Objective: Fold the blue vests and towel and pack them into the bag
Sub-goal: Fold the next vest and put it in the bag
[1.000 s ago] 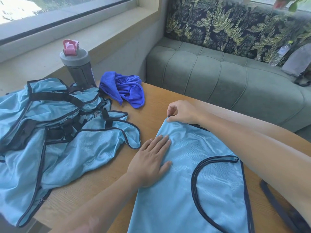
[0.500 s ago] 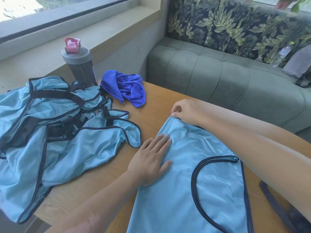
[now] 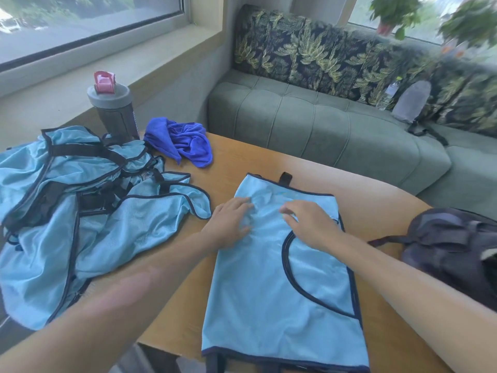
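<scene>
A light blue vest (image 3: 271,286) with dark trim lies flat and folded lengthwise on the wooden table (image 3: 373,200) in front of me. My left hand (image 3: 228,224) presses flat on its upper left part. My right hand (image 3: 309,224) rests on the vest's upper middle with fingers spread. A heap of more light blue vests (image 3: 80,211) covers the table's left side. Behind that heap lies a crumpled dark blue towel (image 3: 185,142). At the right edge of the table sits a dark bag (image 3: 451,251).
A grey shaker bottle (image 3: 113,111) with a pink cap stands at the table's back left, by the window sill. A green sofa (image 3: 322,130) with leaf-pattern cushions runs behind the table; a grey backpack (image 3: 411,103) and a water bottle rest on it.
My right hand let go of the vest's far corner and came down flat onto the cloth. The view lifted, so the dark bag at the right shows more.
</scene>
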Action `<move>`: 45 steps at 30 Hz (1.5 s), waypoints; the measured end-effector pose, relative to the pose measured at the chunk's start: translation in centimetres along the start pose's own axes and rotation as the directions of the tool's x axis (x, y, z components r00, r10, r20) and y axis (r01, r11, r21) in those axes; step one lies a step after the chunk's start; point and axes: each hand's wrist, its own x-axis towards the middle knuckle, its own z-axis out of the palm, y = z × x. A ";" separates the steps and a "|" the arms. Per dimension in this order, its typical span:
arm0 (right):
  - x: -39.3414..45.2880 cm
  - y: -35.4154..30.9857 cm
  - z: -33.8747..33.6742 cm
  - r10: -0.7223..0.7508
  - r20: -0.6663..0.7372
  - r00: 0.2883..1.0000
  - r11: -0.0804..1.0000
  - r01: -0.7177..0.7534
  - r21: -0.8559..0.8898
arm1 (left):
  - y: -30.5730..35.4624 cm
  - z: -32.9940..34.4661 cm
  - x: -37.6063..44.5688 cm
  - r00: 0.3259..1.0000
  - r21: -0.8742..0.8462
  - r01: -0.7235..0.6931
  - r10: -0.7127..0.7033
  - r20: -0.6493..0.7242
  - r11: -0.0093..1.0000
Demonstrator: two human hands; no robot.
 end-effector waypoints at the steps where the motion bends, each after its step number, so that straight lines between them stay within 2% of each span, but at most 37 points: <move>1: -2.1 0.4 0.5 0.022 0.030 0.999 1.000 -0.021 -0.016 | 0.3 -0.4 0.6 0.999 0.067 -0.015 0.017 -0.038 0.998; 3: -5.5 1.2 1.5 0.032 0.087 0.996 0.997 -0.027 -0.069 | 1.2 -1.5 2.1 0.996 0.159 -0.030 0.042 -0.073 0.987; 6: -9.4 2.3 2.6 0.049 0.145 0.988 0.990 -0.029 -0.138 | 2.2 -2.5 4.5 0.999 0.269 -0.036 0.041 -0.010 0.962; 10: -12.3 3.9 3.7 0.080 0.206 0.975 0.982 -0.041 -0.186 | 0.7 -1.9 6.8 0.986 0.394 0.032 -0.094 0.140 0.919; 14: -14.0 5.8 5.0 0.107 0.242 0.964 0.979 -0.060 -0.194 | 0.2 -2.1 7.3 0.973 0.465 0.050 -0.148 0.175 0.884; 18: -15.6 5.5 5.1 0.095 0.167 0.981 0.986 -0.070 -0.149 | 2.0 -3.3 4.2 0.993 0.431 -0.034 -0.016 0.113 0.902; 21: -17.5 4.7 5.1 0.052 0.106 0.993 0.984 -0.033 -0.173 | 3.7 -3.1 -1.6 0.985 0.341 -0.154 0.116 0.131 0.927; 25: -20.9 4.3 5.2 0.006 0.081 0.997 0.980 0.010 -0.200 | 3.6 -2.3 -10.0 0.951 0.215 -0.306 0.286 0.121 0.927; 29: -24.4 5.0 5.8 -0.020 0.038 0.999 0.978 0.027 -0.209 | 1.7 -1.5 -17.1 0.885 0.150 -0.465 0.457 0.086 0.872; 32: -26.7 5.6 6.7 -0.037 0.055 0.998 0.970 0.049 -0.237 | 0.4 -0.7 -21.3 0.861 0.082 -0.501 0.487 0.147 0.861; 35: -28.7 5.8 8.4 -0.046 0.105 0.993 0.959 0.073 -0.275 | 0.6 0.3 -24.2 0.854 0.107 -0.502 0.473 0.219 0.858; 37: -29.6 5.9 9.6 -0.062 0.052 0.997 0.954 0.075 -0.290 | 0.6 1.5 -25.2 0.873 0.174 -0.482 0.455 0.176 0.858; 39: -30.3 5.9 10.8 -0.077 -0.043 0.996 0.946 0.060 -0.317 | 0.8 3.1 -25.7 0.884 0.264 -0.463 0.461 0.076 0.846; 41: -30.8 5.6 11.6 -0.122 -0.149 0.981 0.938 0.065 -0.342 | 1.3 4.3 -25.9 0.855 0.306 -0.466 0.512 -0.084 0.830; 43: -31.5 5.4 12.4 -0.210 -0.277 0.938 0.928 0.102 -0.357 | 2.4 4.3 -26.2 0.804 0.332 -0.471 0.552 -0.219 0.817; 45: -32.3 5.2 12.5 -0.243 -0.376 0.894 0.935 0.112 -0.337 | 3.0 3.7 -26.5 0.781 0.330 -0.491 0.576 -0.243 0.806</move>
